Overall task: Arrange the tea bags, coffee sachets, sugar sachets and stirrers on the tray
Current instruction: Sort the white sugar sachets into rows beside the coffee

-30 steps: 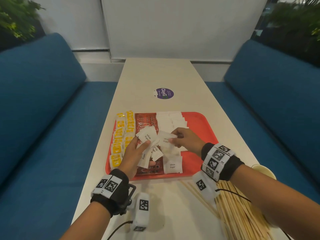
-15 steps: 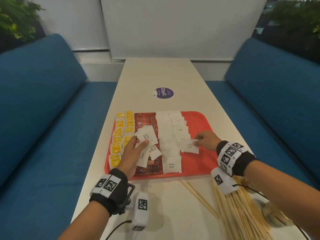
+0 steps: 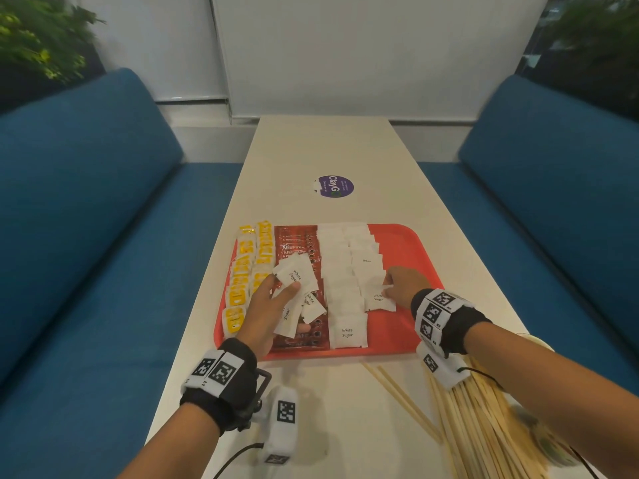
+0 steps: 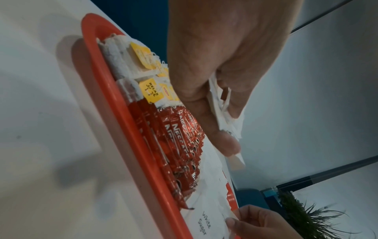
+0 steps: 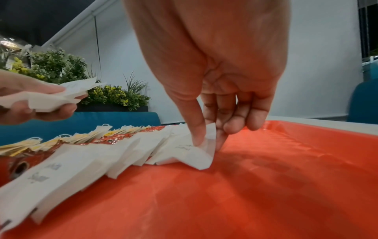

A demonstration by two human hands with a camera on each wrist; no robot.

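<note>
Several white sugar sachets (image 3: 294,292) are being held in a loose fan by the left hand (image 3: 268,312), thumb on top and fingers curled beneath, above the red coffee sachets (image 3: 300,250) in the middle of the tray. One single sugar sachet (image 5: 196,150) is being pinched at its corner between the thumb and fingers of the right hand (image 5: 216,90) and is being pressed down at the near end of the right-hand sugar row (image 3: 366,267), touching the tray floor. Yellow-tagged tea bags (image 3: 249,271) are lying in two rows along the left edge of the red tray (image 3: 415,257), beside the coffee, with two rows of sugar to the right. Wooden stirrers (image 3: 484,423) are lying in a heap on the table (image 3: 311,153), off the tray, beneath the right forearm.
</note>
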